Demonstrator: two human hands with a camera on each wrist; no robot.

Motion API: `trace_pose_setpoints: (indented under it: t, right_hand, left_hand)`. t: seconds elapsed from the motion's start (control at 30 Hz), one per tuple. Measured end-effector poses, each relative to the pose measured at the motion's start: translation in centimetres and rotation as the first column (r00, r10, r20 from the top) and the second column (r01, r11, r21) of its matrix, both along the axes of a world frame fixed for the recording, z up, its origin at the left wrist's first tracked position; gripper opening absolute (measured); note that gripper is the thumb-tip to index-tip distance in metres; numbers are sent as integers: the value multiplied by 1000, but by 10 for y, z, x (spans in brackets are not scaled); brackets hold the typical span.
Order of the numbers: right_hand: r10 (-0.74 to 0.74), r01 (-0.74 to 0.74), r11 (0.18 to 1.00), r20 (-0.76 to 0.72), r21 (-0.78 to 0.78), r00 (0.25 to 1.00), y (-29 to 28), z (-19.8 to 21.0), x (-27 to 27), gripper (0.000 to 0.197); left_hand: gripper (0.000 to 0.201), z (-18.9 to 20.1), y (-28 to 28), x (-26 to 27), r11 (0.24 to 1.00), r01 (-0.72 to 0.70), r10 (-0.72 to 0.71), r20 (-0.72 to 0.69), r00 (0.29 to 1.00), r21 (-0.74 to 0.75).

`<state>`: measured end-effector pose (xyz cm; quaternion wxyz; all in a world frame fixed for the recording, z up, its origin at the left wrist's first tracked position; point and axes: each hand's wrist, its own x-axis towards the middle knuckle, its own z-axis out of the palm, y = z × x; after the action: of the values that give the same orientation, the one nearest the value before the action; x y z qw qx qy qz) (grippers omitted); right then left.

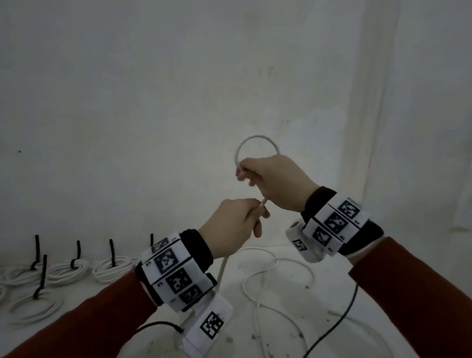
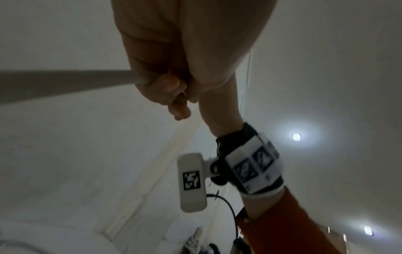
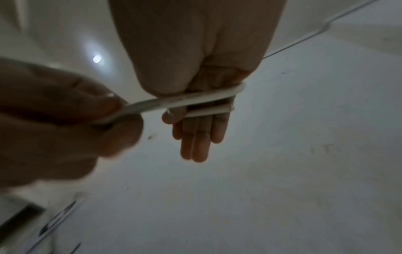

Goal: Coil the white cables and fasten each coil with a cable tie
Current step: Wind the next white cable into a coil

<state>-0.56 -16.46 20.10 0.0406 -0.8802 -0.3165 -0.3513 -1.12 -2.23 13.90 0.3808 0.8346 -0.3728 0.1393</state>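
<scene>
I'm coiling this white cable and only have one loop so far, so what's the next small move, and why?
Probably feed another turn: the left hand brings its grip up to the right hand, laying a second loop beside the first. The right hand holds only one loop of the white cable, the cable runs taut between the two hands, and plenty of slack lies on the table.

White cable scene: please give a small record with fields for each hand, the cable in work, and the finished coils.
left hand: grips the thin white round cable below the loop
right hand: holds the first loop, thumb pinching it
cable rest: lies loose on the white table
finished white coils with black ties: on the table, far left
</scene>
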Motion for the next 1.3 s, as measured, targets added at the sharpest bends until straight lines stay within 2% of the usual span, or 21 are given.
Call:
trace_pose_setpoints:
  t: [0.03,0.1,0.17,0.27,0.3,0.37,0.43,0.53,0.6,0.67,0.77,0.83,0.93,0.97,1.07,1.1,1.17,1.27,1.3]
  right_hand:
    - [-101,96,985,-26,-145,995,-2,-2,0,16]
    - [-193,160,949,-103,-271,976,-8,-7,-3,16]
    - [-205,150,951,-191,-271,960,-18,-9,-9,20]
    - [-198,141,960,-231,-241,953,-36,-11,-14,41]
    - [-167,119,975,-262,-189,950,-40,-11,-16,48]
    - [-35,42,999,-355,12,934,-47,-15,-15,55]
    - [146,-27,961,-424,274,894,-51,-17,-16,57]
    - [390,-91,813,-422,576,818,-53,-16,-21,53]
    - [538,-104,669,-382,736,751,-54,-13,-25,52]
    - [683,-97,510,-334,855,649,-55,-12,-29,53]
    - [820,-47,349,-281,936,500,-53,-9,-40,52]
    - [886,-2,204,-184,979,427,-51,-5,-47,50]
    - [940,-9,-37,38,999,339,-54,3,-53,49]
    - [952,-11,-113,111,994,286,-58,4,-53,49]
    - [950,78,-306,310,949,-42,-67,7,-49,40]
    - [938,105,-333,341,937,-69,-68,8,-50,38]
    - [925,112,-375,379,920,-15,-68,5,-50,39]
    - [869,109,-493,493,863,22,-60,2,-50,43]
    - [838,109,-544,546,832,14,-57,1,-50,45]
  left_hand:
    - [27,-2,4,0,999,8,-11,-70,997,-52]
    - [25,-9,15,0,990,11,-39,-195,980,-143]
    - [23,-17,26,-2,983,12,-66,-290,955,-186]
    - [21,-28,36,-7,968,42,-140,-392,909,-248]
    - [21,-29,36,-10,958,59,-173,-399,900,-280]
    - [22,-28,34,-15,934,81,-214,-363,907,-347]
    - [23,-22,27,-20,904,94,-238,-308,921,-418]
    - [22,-10,16,-25,854,115,-257,-220,941,-507]
    - [21,-1,9,-26,840,122,-234,-149,961,-529]
    - [20,7,1,-24,831,134,-202,-68,977,-539]
    - [22,12,-12,-20,830,137,-116,74,991,-540]
    - [23,9,-20,-15,839,112,-47,135,990,-532]
    - [28,-6,-26,-2,855,47,-10,74,997,-517]
    - [30,-13,-26,4,863,25,-7,38,999,-505]
    - [31,-31,-22,16,892,-54,47,-26,999,-450]
    - [30,-36,-21,18,895,-76,66,-38,997,-439]
    - [28,-41,-18,18,894,-98,88,-41,995,-437]
    - [27,-40,-17,13,904,-95,127,50,991,-417]
    - [26,-38,-17,10,910,-86,137,96,986,-406]
